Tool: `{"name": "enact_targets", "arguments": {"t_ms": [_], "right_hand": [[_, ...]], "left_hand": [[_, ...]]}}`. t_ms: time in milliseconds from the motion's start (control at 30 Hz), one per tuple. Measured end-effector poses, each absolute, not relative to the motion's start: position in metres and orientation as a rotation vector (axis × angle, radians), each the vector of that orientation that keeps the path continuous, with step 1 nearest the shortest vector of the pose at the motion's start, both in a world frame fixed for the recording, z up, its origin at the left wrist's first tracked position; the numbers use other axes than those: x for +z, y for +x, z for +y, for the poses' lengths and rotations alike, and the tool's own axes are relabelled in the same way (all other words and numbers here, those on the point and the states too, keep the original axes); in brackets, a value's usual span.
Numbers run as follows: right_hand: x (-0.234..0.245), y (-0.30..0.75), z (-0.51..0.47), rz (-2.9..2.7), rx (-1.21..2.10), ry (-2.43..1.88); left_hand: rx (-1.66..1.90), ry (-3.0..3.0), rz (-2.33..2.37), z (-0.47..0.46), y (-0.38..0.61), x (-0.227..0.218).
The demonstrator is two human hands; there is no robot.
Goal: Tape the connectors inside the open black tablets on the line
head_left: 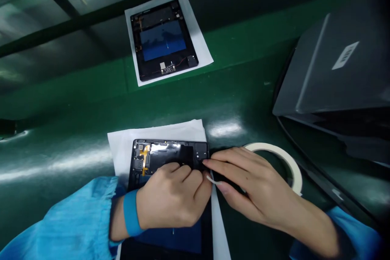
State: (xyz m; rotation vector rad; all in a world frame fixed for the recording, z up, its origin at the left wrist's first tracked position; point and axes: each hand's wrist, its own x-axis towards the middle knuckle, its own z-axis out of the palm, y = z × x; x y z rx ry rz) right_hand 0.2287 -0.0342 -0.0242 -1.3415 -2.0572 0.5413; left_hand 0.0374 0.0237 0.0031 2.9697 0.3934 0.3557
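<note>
An opened black tablet (170,155) lies on a white sheet (122,146) in front of me, its inner parts and an orange flex cable showing. My left hand (173,197), with a blue wristband, rests curled on the tablet's middle. My right hand (252,189) reaches in from the right, fingertips touching the tablet's right edge and pinching a small pale strip of tape (211,180). A roll of white tape (286,160) lies just behind my right hand.
A second opened tablet (163,40) with a blue battery lies on its own white sheet (201,50) farther back on the green belt (76,89). A dark grey machine housing (338,69) stands at the right.
</note>
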Motion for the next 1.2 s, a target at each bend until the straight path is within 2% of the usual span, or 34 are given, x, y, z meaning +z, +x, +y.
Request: {"name": "enact_targets", "arguments": {"t_ms": [1000, 1200], "right_hand": [[-0.024, 0.231, -0.034, -2.173, 0.578, -1.305], [-0.019, 0.226, -0.036, -2.299, 0.417, -1.31]], "left_hand": [[0.25, 2.739, 0.419, 0.032, 0.027, 0.003], [0.252, 2.752, 0.407, 0.034, 0.029, 0.003]]}}
